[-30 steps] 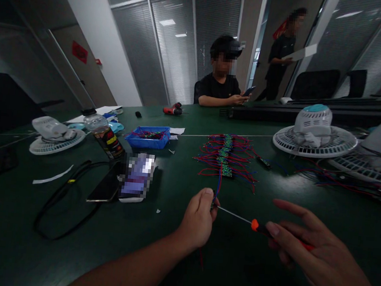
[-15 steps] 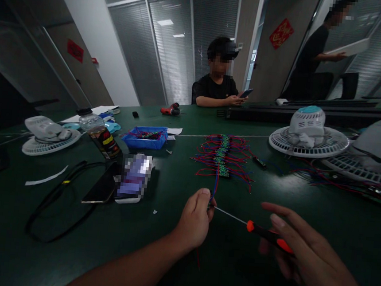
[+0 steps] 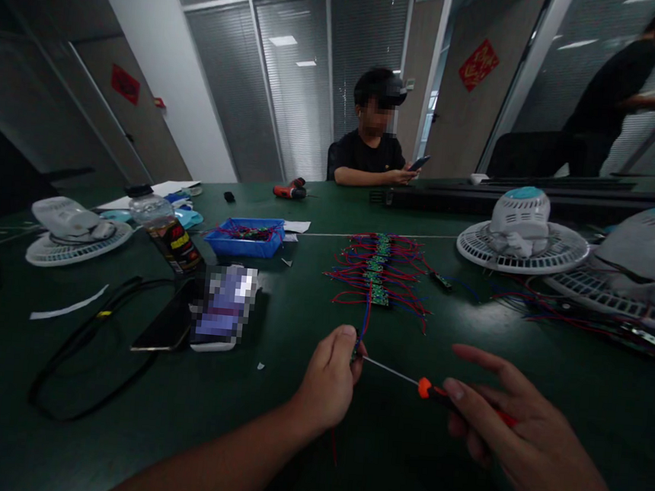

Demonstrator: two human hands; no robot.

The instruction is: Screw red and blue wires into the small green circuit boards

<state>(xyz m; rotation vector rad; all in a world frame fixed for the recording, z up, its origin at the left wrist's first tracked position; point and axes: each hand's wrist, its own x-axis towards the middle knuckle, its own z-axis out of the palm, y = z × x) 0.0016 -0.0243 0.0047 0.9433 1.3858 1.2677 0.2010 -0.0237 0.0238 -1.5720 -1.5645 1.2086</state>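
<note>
Between the thumb and fingers of my left hand (image 3: 328, 379) is a small circuit board (image 3: 356, 349), mostly hidden, with red and blue wires coming off it. My right hand (image 3: 509, 429) holds a screwdriver (image 3: 425, 388) with an orange and black handle, thumb and lower fingers around it, index finger stretched out. The screwdriver's thin shaft reaches left to the board in my left hand; its exact contact point is too small to make out. Beyond my hands, a row of wired green circuit boards (image 3: 379, 293) lies on the dark green table (image 3: 300, 297).
A blue tray (image 3: 244, 247) holds more wired boards. Left of it are a bottle (image 3: 172, 241), phones (image 3: 167, 322) and a black cable (image 3: 47, 362). Fan parts (image 3: 525, 247) lie at right. A red drill (image 3: 291, 190) is near a seated person (image 3: 370, 154); another person (image 3: 613, 95) walks behind.
My right thumb and fingers have closed further around the screwdriver handle. My left hand keeps its grip on the board. The walking person has moved right, and the view has shifted slightly.
</note>
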